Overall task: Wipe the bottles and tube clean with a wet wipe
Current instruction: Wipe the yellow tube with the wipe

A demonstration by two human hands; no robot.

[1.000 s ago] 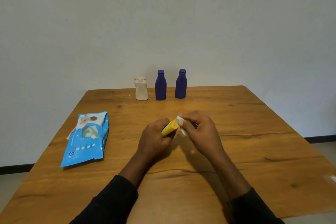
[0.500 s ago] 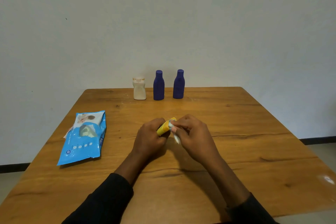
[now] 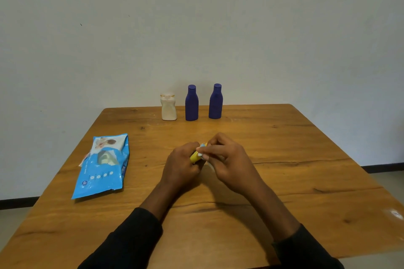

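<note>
Where 2 dark sleeves reach in over the near edge of the counter, the hands meet around its middle: the left hand is curled round the lower part of a yellow tube, and the right hand pinches a white wet wipe against the tube's upper end. Toward the left edge a blue pack of wipes lies flat. At the far edge 3 bottles stand upright in a row, apart: a white bottle, then the left blue bottle and the right blue bottle.
</note>
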